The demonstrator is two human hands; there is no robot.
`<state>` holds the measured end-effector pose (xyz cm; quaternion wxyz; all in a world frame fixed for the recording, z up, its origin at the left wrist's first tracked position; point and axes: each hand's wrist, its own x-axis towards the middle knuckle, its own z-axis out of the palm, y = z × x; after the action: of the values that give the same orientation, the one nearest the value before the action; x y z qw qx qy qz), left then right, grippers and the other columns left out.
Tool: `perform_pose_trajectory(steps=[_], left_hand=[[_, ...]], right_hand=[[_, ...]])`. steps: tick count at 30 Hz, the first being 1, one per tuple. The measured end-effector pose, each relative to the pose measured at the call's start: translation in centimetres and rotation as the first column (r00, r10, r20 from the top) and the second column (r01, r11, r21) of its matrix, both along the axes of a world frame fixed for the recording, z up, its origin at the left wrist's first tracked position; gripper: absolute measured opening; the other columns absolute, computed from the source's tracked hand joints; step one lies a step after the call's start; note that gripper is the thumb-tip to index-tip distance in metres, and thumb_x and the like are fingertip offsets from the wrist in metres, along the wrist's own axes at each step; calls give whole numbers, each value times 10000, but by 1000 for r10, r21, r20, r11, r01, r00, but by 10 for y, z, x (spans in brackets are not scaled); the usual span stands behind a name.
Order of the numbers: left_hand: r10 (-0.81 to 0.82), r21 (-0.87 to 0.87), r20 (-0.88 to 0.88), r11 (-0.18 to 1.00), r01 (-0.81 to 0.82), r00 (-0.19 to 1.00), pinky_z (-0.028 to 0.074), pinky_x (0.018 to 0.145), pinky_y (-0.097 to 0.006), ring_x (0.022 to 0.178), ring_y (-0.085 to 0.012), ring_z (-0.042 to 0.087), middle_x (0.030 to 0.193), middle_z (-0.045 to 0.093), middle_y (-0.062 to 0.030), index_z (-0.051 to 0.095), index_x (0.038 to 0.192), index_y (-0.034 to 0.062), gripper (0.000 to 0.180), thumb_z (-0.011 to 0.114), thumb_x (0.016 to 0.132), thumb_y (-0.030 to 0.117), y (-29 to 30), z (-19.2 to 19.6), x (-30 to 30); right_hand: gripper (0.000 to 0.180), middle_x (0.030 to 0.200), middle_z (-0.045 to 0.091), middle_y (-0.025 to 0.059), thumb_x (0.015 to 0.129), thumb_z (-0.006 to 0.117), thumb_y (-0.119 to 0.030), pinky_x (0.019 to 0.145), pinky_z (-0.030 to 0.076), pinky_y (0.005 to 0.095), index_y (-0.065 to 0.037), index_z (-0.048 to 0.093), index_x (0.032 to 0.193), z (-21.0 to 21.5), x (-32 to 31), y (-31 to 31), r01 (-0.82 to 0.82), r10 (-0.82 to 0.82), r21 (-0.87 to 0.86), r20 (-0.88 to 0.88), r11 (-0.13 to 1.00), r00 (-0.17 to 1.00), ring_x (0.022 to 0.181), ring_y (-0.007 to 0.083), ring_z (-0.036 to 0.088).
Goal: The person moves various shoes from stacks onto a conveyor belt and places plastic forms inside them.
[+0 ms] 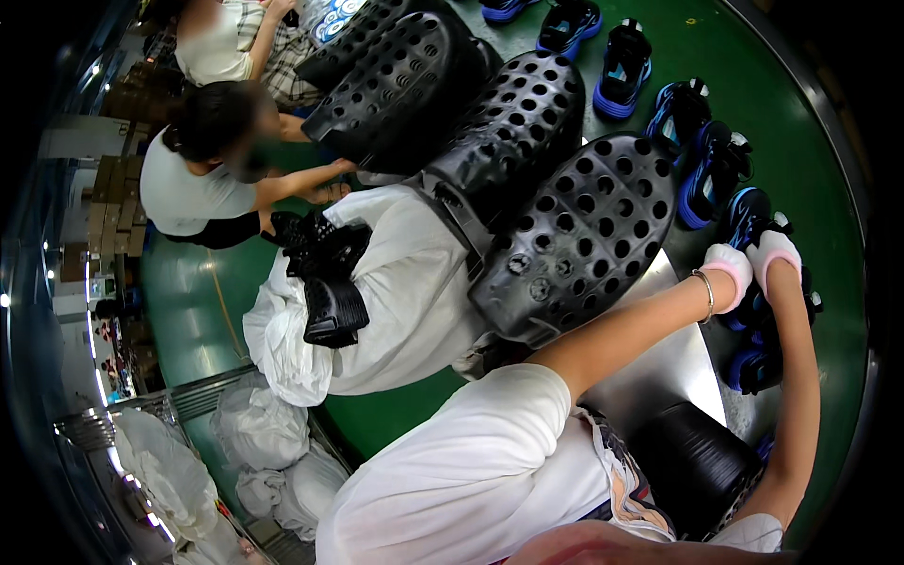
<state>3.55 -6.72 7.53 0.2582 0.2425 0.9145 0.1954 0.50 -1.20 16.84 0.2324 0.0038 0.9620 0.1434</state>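
Both my hands, in white and pink gloves, are together over the row of shoes at the right. My left hand (728, 270), with a bracelet at the wrist, curls in against a black and blue shoe (748, 209). Beside it my right hand (777, 249) closes on the same shoe from the other side. The fingertips of both are partly hidden against the dark shoe. Just below the gloves is another black and blue shoe (756, 369), partly covered by my right forearm.
More black and blue shoes (623, 71) line the green surface (753, 56). Large black perforated baskets (584, 226) stand left of my arms. Black items (336, 309) lie on a white sack (405, 301). Two people (202, 179) sit at the upper left. White bags (268, 424) rest at lower left.
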Motion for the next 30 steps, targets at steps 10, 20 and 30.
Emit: perform_pose_trajectory(steps=[10, 20, 30], left_hand=[[-28, 17, -58, 999, 29, 998, 536, 702, -308, 899, -198, 687, 966, 715, -33, 740, 938, 136, 213, 699, 732, 173, 3, 12, 4], [-82, 0, -19, 997, 82, 996, 549, 779, -352, 945, -255, 680, 1001, 703, -120, 737, 931, 110, 202, 660, 755, 171, -39, 41, 3], [-31, 15, -70, 999, 32, 997, 492, 891, -410, 1028, -332, 608, 1109, 648, -146, 681, 1048, 94, 371, 547, 864, 387, -43, 44, -4]], right_hand=[[253, 970, 672, 202, 881, 527, -217, 785, 519, 447, -41, 701, 935, 0, -4, 9, -222, 217, 235, 46, 946, 975, 902, 371, 651], [274, 1128, 646, 192, 852, 545, -58, 841, 542, 404, -35, 662, 1099, 2, -8, -21, -118, 128, 237, -25, 964, 992, 1034, 334, 640], [332, 1075, 668, 154, 850, 568, -254, 826, 529, 402, -48, 660, 1094, 33, 0, -3, -96, 94, -27, -48, 995, 994, 976, 324, 651]])
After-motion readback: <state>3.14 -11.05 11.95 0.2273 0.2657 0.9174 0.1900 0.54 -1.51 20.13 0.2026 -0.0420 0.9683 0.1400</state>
